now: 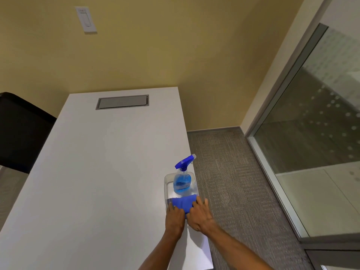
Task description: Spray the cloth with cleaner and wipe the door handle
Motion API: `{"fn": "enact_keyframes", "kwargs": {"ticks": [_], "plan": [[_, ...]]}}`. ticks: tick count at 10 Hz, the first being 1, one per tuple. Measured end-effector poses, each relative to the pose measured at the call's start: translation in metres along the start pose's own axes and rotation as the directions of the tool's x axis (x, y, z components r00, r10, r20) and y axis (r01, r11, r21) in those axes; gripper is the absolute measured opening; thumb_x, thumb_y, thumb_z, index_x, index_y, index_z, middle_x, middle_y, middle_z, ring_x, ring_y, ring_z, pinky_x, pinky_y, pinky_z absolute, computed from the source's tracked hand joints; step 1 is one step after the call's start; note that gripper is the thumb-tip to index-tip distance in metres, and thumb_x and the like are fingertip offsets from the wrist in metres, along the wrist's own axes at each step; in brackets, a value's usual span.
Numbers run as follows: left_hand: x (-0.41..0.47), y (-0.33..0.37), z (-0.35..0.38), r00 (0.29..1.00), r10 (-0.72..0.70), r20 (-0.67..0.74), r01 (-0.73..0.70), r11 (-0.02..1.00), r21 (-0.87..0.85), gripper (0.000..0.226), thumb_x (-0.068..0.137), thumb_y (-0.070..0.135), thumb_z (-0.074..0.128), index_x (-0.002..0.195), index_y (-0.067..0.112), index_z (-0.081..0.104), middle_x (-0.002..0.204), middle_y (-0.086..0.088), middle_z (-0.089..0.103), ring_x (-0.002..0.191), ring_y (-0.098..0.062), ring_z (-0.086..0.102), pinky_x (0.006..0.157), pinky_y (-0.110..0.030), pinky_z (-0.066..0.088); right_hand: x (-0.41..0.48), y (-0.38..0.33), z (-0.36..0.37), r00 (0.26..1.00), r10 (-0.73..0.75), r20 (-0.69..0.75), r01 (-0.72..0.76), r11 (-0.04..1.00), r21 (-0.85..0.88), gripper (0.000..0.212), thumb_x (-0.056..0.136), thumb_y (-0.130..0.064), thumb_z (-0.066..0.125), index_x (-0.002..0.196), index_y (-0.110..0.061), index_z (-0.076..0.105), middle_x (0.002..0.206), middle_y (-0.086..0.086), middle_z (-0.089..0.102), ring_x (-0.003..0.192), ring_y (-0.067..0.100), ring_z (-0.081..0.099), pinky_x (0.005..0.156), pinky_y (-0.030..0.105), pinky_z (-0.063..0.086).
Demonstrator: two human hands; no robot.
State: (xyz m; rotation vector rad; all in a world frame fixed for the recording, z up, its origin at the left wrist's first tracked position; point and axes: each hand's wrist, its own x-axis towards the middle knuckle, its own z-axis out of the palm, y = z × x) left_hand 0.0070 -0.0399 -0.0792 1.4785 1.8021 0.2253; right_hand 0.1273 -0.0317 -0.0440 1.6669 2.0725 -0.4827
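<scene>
we are standing at the near right corner of a white table (97, 172), looking down. a clear plastic bin (167, 179) sits at the table's right edge; inside it stands the spray bottle (182, 183), upright, blue liquid, blue trigger head pointing right, toward the carpet (229, 172).

the blue cloth (183, 204) lies draped over the bin's near rim, just in front of the bottle. our left hand (175, 216) rests on the cloth's left part, fingers forward and pressing down. our right hand (200, 213) covers its right part, fingers curled over the edge. both hands look to be gathering the cloth; whether either has fully closed on it we cannot tell, since the fingertips sink into the folds.

no door handle in view. a glass panel (311, 114) with a metal frame runs along the right; the door may be that way, but that is a guess.

judgement: early stage, cloth not yet sprayed, bottle untouched.

notes for doing this step well:
- lift the cloth clear of the rim in one hand, bunched into a pad, so the other is free for the bottle.
- mind the bin: it sits at the table edge and a tug on the cloth could drag it off.
- take the bottle by the neck and aim the nozzle at the cloth.
</scene>
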Motion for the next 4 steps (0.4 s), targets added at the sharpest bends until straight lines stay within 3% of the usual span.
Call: {"fn": "enact_keyframes", "kwargs": {"ticks": [1,2,3,4], "plan": [[0.001,0.0,-0.001,0.98,0.199,0.005,-0.199,0.973,0.116,0.037,0.111,0.024,0.04,0.138,0.007,0.057,0.146,-0.012,0.058,0.139,-0.024,0.048,0.122,-0.029,0.024,-0.002,0.003,0.006,1.0,-0.01,0.005,0.01,0.999,-0.046,0.04,0.103,-0.034,0.036,0.112,-0.016,0.07,0.126,0.012,0.062,0.135,0.033,0.036,0.112,0.055,0.022],[0.014,-0.002,-0.016,0.926,0.375,-0.049,-0.351,0.901,0.253,0.027,0.1,0.032,0.063,0.118,0.013,0.07,0.12,-0.006,0.074,0.115,-0.013,0.066,0.111,-0.022,0.042,-0.005,0.004,0.006,1.0,0.007,-0.013,-0.008,1.0,-0.029,0.041,0.103,-0.033,0.036,0.124,-0.011,0.063,0.138,0.016,0.055,0.14,0.034,0.033,0.115,0.057,0.02],[0.021,0.002,-0.028,0.913,0.402,-0.067,-0.371,0.888,0.272,0.032,0.099,0.036,0.066,0.123,0.015,0.067,0.124,-0.002,0.071,0.118,-0.011,0.064,0.111,-0.021,0.041,-0.011,0.005,0.001,0.998,-0.007,-0.063,0.008,1.0,0.016,0.04,0.102,-0.03,0.04,0.132,-0.009,0.057,0.143,0.016,0.051,0.144,0.033,0.031,0.116,0.056,0.02],[0.017,0.01,-0.03,0.931,0.366,0.008,-0.355,0.898,0.259,0.036,0.108,0.035,0.045,0.14,0.02,0.051,0.144,-0.002,0.058,0.135,-0.019,0.05,0.121,-0.029,0.029,-0.018,0.008,-0.005,0.989,0.039,-0.142,-0.022,0.993,0.118,0.048,0.103,-0.028,0.042,0.147,-0.008,0.043,0.157,0.015,0.038,0.151,0.03,0.023,0.121,0.054,0.016]]}}
